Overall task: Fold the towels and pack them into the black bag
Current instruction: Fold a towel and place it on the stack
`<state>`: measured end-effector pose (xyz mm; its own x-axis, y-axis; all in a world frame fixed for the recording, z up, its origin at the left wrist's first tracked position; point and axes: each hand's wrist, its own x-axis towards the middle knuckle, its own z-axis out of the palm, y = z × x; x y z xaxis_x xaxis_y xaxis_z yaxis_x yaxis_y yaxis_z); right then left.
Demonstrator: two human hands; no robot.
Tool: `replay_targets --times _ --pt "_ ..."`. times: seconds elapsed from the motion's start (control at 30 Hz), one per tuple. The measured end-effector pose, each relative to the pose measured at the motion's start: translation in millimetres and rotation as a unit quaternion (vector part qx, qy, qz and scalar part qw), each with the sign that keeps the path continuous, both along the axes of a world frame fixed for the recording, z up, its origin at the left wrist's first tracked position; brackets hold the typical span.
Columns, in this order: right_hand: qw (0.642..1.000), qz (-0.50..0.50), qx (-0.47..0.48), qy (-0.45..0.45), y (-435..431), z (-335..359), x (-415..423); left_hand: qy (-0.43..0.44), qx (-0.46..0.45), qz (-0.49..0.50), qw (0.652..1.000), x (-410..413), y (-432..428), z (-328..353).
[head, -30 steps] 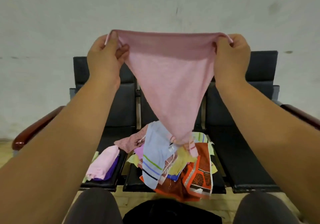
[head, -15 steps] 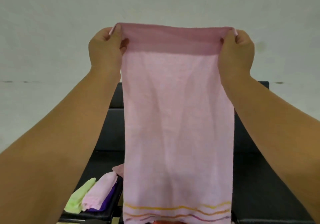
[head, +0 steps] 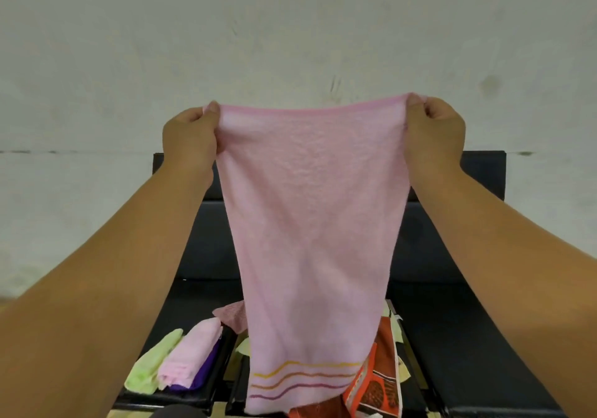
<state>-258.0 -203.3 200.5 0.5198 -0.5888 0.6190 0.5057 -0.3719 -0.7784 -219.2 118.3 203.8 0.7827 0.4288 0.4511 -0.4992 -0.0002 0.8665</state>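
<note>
"Head view: where is the pink towel (head: 310, 223)?"

"Dead centre, held up in the air in front of a pale wall (head: 290, 29). It hangs full length, and its bottom edge reaches down to 6 o'clock, over the black bench (head: 468, 337)."

"And the hands?"

"The left hand (head: 190, 139), at 10 o'clock, pinches one top corner. The right hand (head: 434, 133), at 2 o'clock, pinches the other. The top hem runs stretched between them."

"Any label or writing?"

"Only pattern: three wavy lines near the bottom hem, yellow, orange and purple. A small white tab (head: 398, 317) at 5 o'clock is too small to read."

"What lies on the bench?"

"At 7 o'clock, three folded towels side by side: green (head: 151, 369), pale pink (head: 190, 356), purple (head: 206, 372). At 5 o'clock an orange patterned cloth (head: 378, 382) lies partly behind the hanging towel."
</note>
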Motion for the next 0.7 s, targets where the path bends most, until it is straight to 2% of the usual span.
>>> replay_targets --times 0.27,0.4,0.43,0.5,0.6,0.7 --pt "0.992 0.092 0.076 0.036 4.2 -7.9 5.1 0.031 0.04 0.008 0.999 7.7 7.7 -15.6" --pt "0.974 0.178 0.132 0.054 5.0 -10.9 4.1 0.024 0.054 -0.012 0.998 9.3 7.5 -19.7" --pt "0.961 0.219 0.154 0.062 5.0 -11.2 3.1 0.019 0.033 -0.04 0.998 8.2 7.9 -19.6" --pt "0.911 0.348 0.208 0.075 6.1 -10.7 -5.9 -0.008 -0.059 -0.158 0.986 4.5 7.1 -18.1" --pt "0.843 0.487 0.216 0.08 8.4 -13.7 -19.0 -0.033 -0.212 -0.355 0.91 -4.6 -1.6 -17.2" --pt "0.796 0.557 0.228 0.071 21.3 -21.5 -20.1 -0.022 -0.231 -0.431 0.872 -15.7 -25.7 -20.2"
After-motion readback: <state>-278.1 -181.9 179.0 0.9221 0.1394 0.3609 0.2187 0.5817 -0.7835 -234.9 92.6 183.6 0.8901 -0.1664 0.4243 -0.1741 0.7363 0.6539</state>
